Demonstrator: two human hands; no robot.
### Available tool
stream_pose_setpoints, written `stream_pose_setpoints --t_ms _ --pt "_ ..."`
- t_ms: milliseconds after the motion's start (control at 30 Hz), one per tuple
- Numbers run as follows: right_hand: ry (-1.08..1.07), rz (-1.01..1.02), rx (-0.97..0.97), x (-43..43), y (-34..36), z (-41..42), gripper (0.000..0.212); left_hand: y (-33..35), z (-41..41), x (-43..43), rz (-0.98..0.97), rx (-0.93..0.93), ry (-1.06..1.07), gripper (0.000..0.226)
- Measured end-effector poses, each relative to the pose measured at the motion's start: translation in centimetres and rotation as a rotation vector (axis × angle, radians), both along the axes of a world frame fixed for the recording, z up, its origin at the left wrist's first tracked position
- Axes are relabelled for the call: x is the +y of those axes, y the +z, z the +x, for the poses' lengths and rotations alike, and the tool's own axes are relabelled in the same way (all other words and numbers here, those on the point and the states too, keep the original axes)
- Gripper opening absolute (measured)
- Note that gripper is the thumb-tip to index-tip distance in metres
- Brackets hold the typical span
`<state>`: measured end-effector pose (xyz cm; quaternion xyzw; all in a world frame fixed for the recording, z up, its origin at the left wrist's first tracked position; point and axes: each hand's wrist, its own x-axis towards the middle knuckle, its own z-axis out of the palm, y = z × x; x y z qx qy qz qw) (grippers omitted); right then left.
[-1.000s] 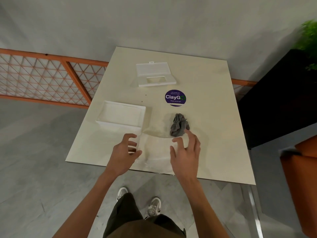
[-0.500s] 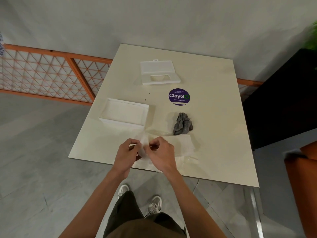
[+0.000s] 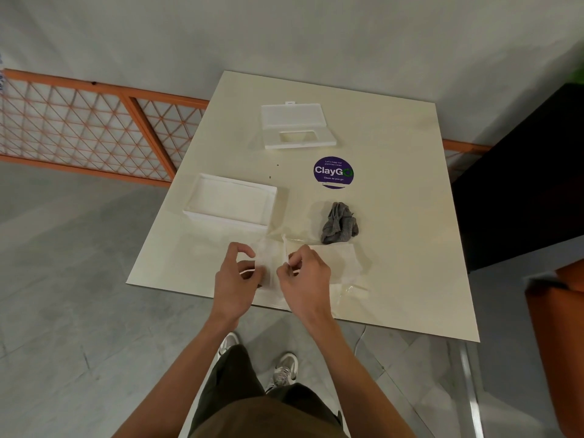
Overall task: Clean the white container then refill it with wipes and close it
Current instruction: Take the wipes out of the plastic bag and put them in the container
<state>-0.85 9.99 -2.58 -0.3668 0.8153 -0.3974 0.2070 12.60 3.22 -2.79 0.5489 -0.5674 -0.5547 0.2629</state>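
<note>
The open white container sits on the cream table, left of centre, and looks empty inside. Its white lid, with a rectangular opening and raised flap, lies farther back. A white stack of wipes in clear wrapping lies at the table's near edge. My left hand and my right hand both pinch the wrapping or a wipe at the stack's left end, a thin white sheet stretched between them. A crumpled grey cloth lies just beyond the wipes.
A round purple ClayGo sticker is stuck to the table behind the cloth. An orange lattice railing runs along the left. A dark cabinet stands to the right, an orange object at the lower right.
My hands went from hovering apart over the wipes to meeting at the stack's left end and pinching it; now they have drawn slightly apart with white material between them.
</note>
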Motion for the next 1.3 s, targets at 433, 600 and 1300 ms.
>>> stream_pose_setpoints --t_ms 433,600,1300 --pt "0.160 -0.116 0.665 0.6 0.4 -0.2 0.046 -0.9 -1.5 0.3 0.095 -0.006 0.075 0.029" --pt "0.229 -0.043 0.615 0.6 -0.2 0.3 0.031 -0.3 -1.2 0.6 0.208 0.264 0.131 0.021" --pt "-0.052 -0.023 0.044 -0.1 1.6 -0.8 0.015 0.4 0.1 1.0 0.008 0.033 0.140 0.036"
